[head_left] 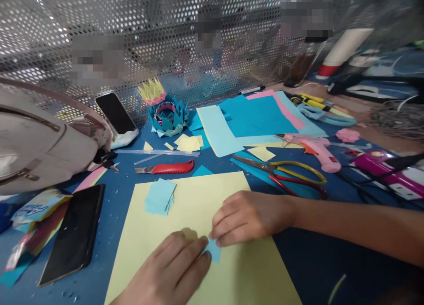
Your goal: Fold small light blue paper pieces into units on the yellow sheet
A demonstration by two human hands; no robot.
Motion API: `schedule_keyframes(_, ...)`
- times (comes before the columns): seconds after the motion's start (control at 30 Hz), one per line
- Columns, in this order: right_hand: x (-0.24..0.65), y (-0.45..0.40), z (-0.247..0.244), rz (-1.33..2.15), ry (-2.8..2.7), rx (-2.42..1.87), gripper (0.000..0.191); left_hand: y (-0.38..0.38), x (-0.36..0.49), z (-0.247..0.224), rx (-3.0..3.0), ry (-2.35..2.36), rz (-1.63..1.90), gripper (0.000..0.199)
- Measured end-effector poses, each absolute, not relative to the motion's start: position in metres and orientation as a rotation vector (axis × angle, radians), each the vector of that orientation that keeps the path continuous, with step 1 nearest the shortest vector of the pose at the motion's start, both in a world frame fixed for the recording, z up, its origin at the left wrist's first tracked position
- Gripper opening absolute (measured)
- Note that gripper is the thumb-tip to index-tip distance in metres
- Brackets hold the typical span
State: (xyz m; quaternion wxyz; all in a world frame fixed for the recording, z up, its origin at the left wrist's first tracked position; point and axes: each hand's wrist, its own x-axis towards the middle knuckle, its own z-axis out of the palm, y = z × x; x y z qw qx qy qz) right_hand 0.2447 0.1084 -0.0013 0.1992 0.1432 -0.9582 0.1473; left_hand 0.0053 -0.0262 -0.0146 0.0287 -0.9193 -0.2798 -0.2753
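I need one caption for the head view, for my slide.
Left hand and right hand hold a small blue paper over a yellow sheet.

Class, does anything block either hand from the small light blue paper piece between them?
Nothing visible: left hand and right hand touch the paper piece. The light blue paper stack lies apart, farther back on the yellow paper sheet.

Craft workspace; glue gun [316, 146], scissors [270, 167], stacked coloured sheets [258, 119]; perforated screen [155, 13]

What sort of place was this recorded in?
Probably a papercraft workspace: a pink hot-glue gun, yellow-and-red-handled scissors and a small pile of light-blue paper pieces are in view.
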Motion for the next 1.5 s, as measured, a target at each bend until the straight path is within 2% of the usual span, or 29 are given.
schedule_keyframes(0.27,0.245,0.108,0.001,0.398,-2.680,0.409,0.020,-0.026,0.004,-0.017,-2.787,-0.751,-0.721,0.028)
schedule_keyframes(0.5,0.245,0.108,-0.001,0.382,-2.691,0.415,0.021,-0.026,0.007,-0.019,-2.787,-0.769,-0.755,0.025)
schedule_keyframes(0.73,0.245,0.106,-0.003,0.488,-2.681,0.387,0.025,-0.021,0.015,0.004,-2.853,-0.774,-0.666,0.029)
schedule_keyframes(0.87,0.243,0.103,-0.004,0.513,-2.645,0.349,0.028,-0.022,0.020,0.013,-2.780,-0.784,-0.591,0.024)
schedule_keyframes(1.03,0.241,0.088,-0.004,0.290,-2.690,0.155,0.028,-0.028,0.026,0.009,-2.692,-0.905,-0.643,0.021)
schedule_keyframes(1.23,0.258,0.068,0.008,0.303,-2.775,-0.176,0.026,-0.036,0.021,0.008,-2.705,-0.942,-0.488,0.017)
schedule_keyframes(1.33,0.270,0.066,0.014,0.316,-2.809,-0.288,0.027,-0.039,0.017,0.009,-2.832,-0.952,-0.287,0.034)
schedule_keyframes(1.5,0.272,0.067,0.014,0.283,-2.884,-0.235,0.032,-0.042,0.015,0.021,-3.024,-1.076,0.272,0.064)
